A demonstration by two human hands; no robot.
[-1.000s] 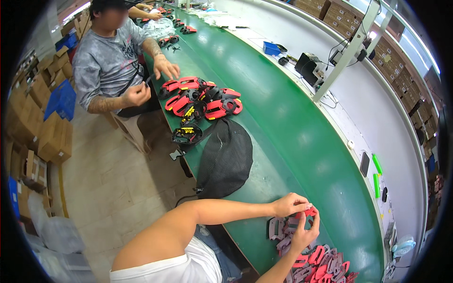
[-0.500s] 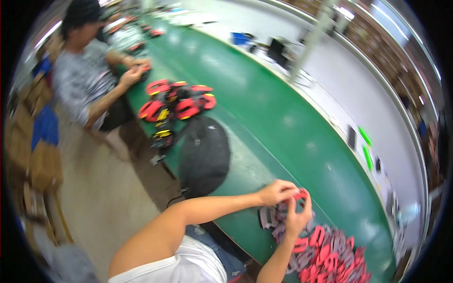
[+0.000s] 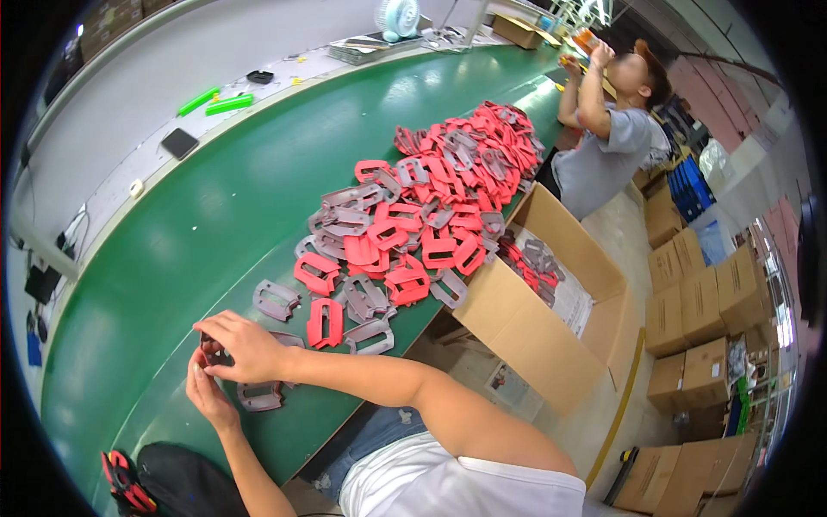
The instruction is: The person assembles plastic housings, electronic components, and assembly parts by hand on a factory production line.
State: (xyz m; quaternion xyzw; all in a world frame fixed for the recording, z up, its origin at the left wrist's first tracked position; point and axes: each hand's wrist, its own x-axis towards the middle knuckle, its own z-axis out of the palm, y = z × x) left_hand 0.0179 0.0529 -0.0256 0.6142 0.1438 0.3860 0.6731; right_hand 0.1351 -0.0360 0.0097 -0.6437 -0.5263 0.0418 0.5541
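My right hand (image 3: 243, 346) and my left hand (image 3: 207, 398) meet over the green table's near edge, fingers closed around one small plastic frame piece (image 3: 219, 357). It looks dark with a reddish edge and is partly hidden by my fingers. Just under my right forearm lies a loose grey frame piece (image 3: 259, 396). Beyond the forearm spreads a long heap of red and grey frame pieces (image 3: 405, 228), flat parts with a slot through the middle. Another grey piece (image 3: 276, 300) lies apart at the heap's near left end.
An open cardboard box (image 3: 534, 336) with more pieces stands against the table edge at right. A black bag (image 3: 185, 482) and a red-black item (image 3: 127, 482) lie at lower left. Another person (image 3: 603, 142) is at the far end. Stacked cartons (image 3: 689, 284) line the right.
The view has swung from the table's left stretch to the right, bringing the heap and open box into sight. My hands stay together around a frame piece.
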